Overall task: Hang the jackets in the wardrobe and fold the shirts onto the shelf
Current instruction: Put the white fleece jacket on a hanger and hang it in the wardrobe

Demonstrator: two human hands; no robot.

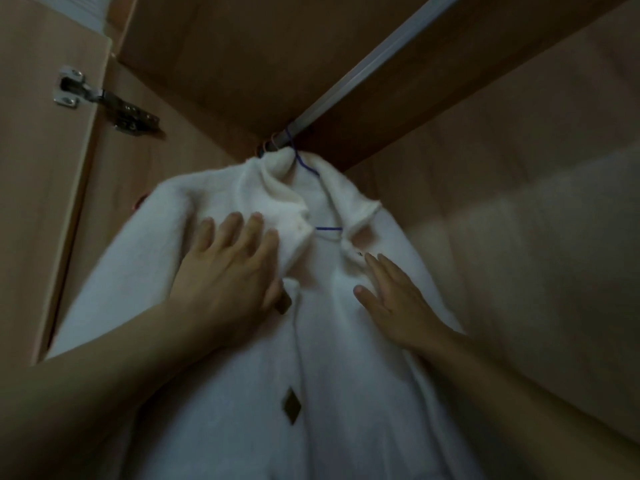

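A white fleecy jacket (322, 358) hangs inside the wardrobe on a blue wire hanger (304, 164), whose hook is over the metal rail (367, 60). The jacket has brown diamond-shaped buttons down its front. My left hand (228, 271) lies flat on the jacket's left chest, beside the lapel, fingers spread. My right hand (394, 299) rests flat on the right chest just below the collar, fingers together and pointing up-left. Neither hand grips the cloth.
Other hanger hooks (272, 142) sit on the rail at its left end, behind the jacket's collar. The wardrobe door with a metal hinge (104, 98) stands open at the left. The wardrobe's wooden back panel (519, 168) is on the right, its top panel (225, 46) overhead.
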